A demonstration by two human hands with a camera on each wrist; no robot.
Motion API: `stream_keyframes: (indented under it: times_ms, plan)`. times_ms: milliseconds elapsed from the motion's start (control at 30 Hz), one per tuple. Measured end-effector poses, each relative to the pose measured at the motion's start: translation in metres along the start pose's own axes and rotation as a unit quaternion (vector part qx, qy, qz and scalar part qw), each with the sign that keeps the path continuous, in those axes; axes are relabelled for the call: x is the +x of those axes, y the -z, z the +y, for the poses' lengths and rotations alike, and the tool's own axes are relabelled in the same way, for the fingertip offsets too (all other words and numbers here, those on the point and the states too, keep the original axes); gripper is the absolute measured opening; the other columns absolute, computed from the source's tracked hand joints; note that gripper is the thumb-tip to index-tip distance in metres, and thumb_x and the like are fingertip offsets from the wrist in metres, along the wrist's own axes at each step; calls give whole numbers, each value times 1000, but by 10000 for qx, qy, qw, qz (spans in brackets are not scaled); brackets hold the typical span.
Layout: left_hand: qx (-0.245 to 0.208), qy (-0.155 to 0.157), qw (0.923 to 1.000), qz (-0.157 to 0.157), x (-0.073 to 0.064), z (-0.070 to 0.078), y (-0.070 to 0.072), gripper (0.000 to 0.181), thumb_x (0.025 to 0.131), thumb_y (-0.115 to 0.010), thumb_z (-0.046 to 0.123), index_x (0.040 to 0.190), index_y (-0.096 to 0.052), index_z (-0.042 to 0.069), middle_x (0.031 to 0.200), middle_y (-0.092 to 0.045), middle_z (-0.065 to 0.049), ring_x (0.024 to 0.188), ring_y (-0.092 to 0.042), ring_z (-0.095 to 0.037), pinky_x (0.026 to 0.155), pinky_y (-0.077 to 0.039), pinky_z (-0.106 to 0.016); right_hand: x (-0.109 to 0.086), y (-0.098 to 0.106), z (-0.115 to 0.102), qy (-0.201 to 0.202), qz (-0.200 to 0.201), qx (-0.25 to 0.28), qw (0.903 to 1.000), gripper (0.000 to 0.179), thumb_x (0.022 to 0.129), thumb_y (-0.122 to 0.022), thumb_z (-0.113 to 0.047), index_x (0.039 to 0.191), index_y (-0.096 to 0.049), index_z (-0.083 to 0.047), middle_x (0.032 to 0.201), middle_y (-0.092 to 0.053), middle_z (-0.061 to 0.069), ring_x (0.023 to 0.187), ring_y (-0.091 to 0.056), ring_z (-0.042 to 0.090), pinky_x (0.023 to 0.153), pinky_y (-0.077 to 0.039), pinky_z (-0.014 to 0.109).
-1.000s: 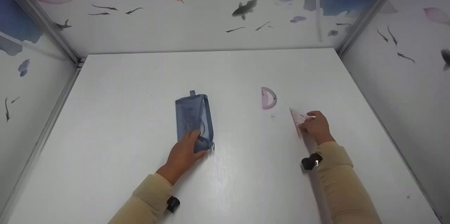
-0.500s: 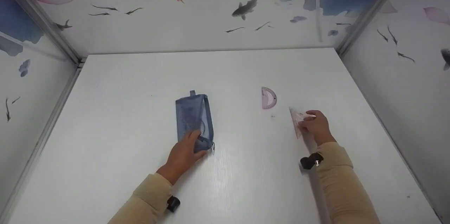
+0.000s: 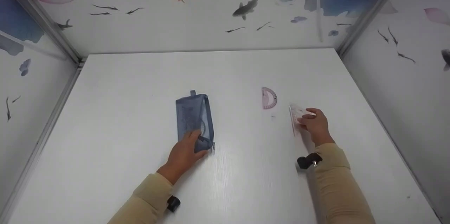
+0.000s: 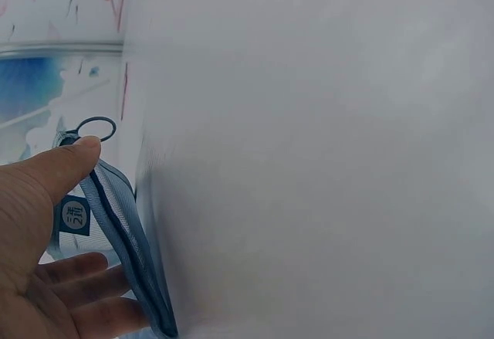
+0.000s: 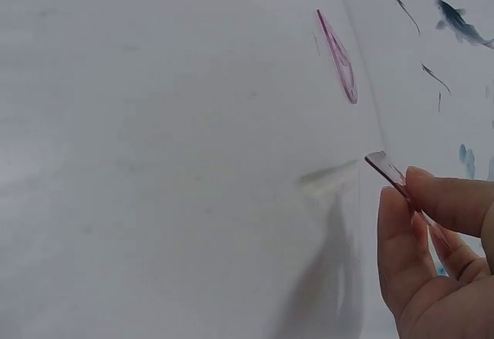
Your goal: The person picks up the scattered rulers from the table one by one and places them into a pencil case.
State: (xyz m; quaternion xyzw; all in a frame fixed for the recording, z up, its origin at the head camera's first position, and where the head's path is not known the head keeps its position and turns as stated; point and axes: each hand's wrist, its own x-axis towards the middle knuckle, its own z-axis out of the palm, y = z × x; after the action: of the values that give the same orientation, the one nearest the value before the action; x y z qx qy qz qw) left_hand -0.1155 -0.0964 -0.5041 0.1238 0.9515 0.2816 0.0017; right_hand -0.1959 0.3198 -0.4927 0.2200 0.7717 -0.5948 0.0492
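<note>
A blue mesh zip pencil case (image 3: 188, 115) lies on the white table, its zipper along the right side. My left hand (image 3: 181, 157) grips its near end; in the left wrist view the thumb (image 4: 65, 165) presses by the zipper ring (image 4: 98, 118) and the fingers lie along the other side. Over to the right, my right hand (image 3: 316, 125) pinches a clear pinkish set square (image 3: 294, 120) between thumb and fingers. The right wrist view shows the set square (image 5: 384, 167) raised, its shadow on the table. A pink protractor (image 3: 264, 99) lies flat between the two hands, farther back.
The white tabletop (image 3: 140, 76) is bounded by a back wall (image 3: 211, 27) printed with fish, and side walls (image 3: 397, 72) at left and right. A black wrist camera (image 3: 309, 161) sits at the right sleeve.
My right hand has shifted slightly forward and left, and the set square has turned a little in its pinch. The left hand, pencil case and protractor stay put.
</note>
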Motion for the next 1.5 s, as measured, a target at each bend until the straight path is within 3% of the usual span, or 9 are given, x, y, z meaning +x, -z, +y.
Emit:
stream_keyframes:
  times_ms: [300,533,800,1100,1500]
  plan:
    - [51,-31,9999,98,-2,0,0,66,80,-80,26,134,-46,6,130,-54,-20,110,-60,-35,91,-49,-48,-4,-9,-3,-18,-46,109,9999,62,94,-60,-7,148,-30,-6,130,-46,16,95,-58,15,79,-50,19]
    - [60,22,10000,44,-2,-1,1,67,81,-79,27,134,-46,6,132,-52,-21,109,-60,-36,90,-49,-49,-5,-15,-4,-45,-45,171,9998,62,95,-61,-9,148,-30,-8,130,-46,15,103,-56,19,83,-50,19]
    - [-61,140,9999,-35,-2,0,1,66,82,-78,27,135,-45,6,134,-52,-20,113,-58,-36,93,-47,-50,-8,-19,-8,-33,-82,423,9991,63,94,-62,-7,149,-30,-7,122,-48,10,93,-58,13,79,-51,18]
    - [-238,156,9996,-39,-2,-1,0,66,83,-77,28,137,-44,8,134,-51,-20,112,-59,-36,93,-47,-48,-10,-26,-11,72,-231,1217,9923,64,93,-61,-1,148,-28,-4,111,-48,7,84,-61,7,76,-52,20]
    - [-246,209,9995,-13,-2,-2,-1,66,84,-77,28,137,-44,7,134,-51,-19,113,-58,-35,95,-47,-49,-12,-45,-17,209,-328,1123,9929,60,94,-60,-2,146,-30,-2,108,-49,7,84,-61,8,76,-53,19]
